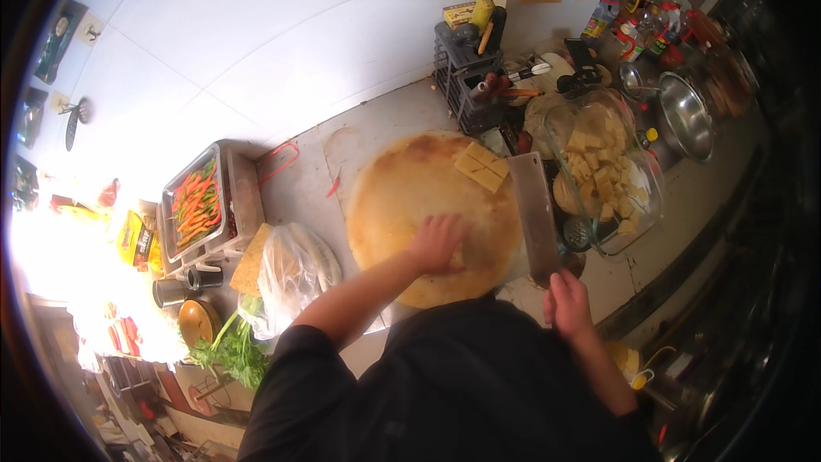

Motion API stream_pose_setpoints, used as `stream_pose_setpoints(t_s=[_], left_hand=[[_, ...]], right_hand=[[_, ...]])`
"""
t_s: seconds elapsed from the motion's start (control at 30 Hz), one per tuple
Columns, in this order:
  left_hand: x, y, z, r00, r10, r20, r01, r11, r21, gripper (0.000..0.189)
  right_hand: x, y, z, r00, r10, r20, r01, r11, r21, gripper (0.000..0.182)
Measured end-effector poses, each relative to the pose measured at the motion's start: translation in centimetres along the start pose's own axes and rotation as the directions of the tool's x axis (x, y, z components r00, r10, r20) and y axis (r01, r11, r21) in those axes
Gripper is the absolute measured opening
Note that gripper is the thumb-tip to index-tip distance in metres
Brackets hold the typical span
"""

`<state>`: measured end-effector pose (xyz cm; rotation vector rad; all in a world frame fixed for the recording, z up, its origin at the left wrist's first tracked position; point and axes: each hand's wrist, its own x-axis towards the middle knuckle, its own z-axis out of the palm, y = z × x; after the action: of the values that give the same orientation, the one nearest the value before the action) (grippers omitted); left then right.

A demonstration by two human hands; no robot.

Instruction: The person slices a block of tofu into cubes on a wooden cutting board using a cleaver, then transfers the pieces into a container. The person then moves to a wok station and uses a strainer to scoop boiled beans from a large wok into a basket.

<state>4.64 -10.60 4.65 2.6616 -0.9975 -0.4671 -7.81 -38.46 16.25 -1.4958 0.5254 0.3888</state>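
Note:
My right hand (567,305) grips the handle of a broad cleaver (539,218), its blade held up between the round wooden chopping board (391,205) and the glass dish. My left hand (439,245) rests low over the middle of the board with its fingers spread; whether any small scrap lies under the palm is too blurred to tell. Near the board's far right edge sits a flat yellow block (482,167), probably tofu, with cut lines across it. To the right, a rectangular clear glass dish (653,205) holds many yellowish cubes (593,167).
At left stand a metal tray (224,205) of sliced peppers (195,205), a plastic bag (288,269) and leafy greens (240,359). A dark utensil rack (452,77) is against the wall. Steel bowls (686,115) and several bottles (632,38) stand at far right.

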Motion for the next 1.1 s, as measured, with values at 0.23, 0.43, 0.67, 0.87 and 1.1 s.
stream_pose_setpoints(t_s=[0.23, 0.43, 0.67, 0.87, 1.1], left_hand=[[12.4, -2.6, -2.8, 0.959, 0.073, -0.275, 0.005, 0.962, 0.274, 0.059], [17.5, -3.4, -3.9, 0.999, 0.030, 0.036, -0.041, 0.935, 0.352, 0.047], [12.8, -7.5, -6.5, 0.872, -0.050, 0.486, 0.094, 0.993, -0.065, 0.039], [7.9, -9.7, -2.4, 0.920, -0.189, 0.342, 0.286, 0.922, -0.260, 0.047], [5.5, -4.8, -6.0, 0.949, -0.150, 0.278, 0.183, 0.979, -0.095, 0.067]], right_hand=[[-0.2, 0.5, -0.7, 0.997, 0.048, -0.068, -0.048, 0.999, -0.003, 0.033], [-0.9, 1.4, -1.4, 0.995, 0.038, -0.090, -0.033, 0.998, 0.053, 0.031], [-0.5, 1.9, -1.5, 0.989, 0.059, -0.134, -0.045, 0.993, 0.107, 0.025], [0.4, 0.8, 0.0, 0.994, 0.067, -0.086, -0.058, 0.993, 0.107, 0.026], [0.5, 0.7, 0.7, 0.999, 0.038, -0.007, -0.037, 0.999, 0.019, 0.030]])
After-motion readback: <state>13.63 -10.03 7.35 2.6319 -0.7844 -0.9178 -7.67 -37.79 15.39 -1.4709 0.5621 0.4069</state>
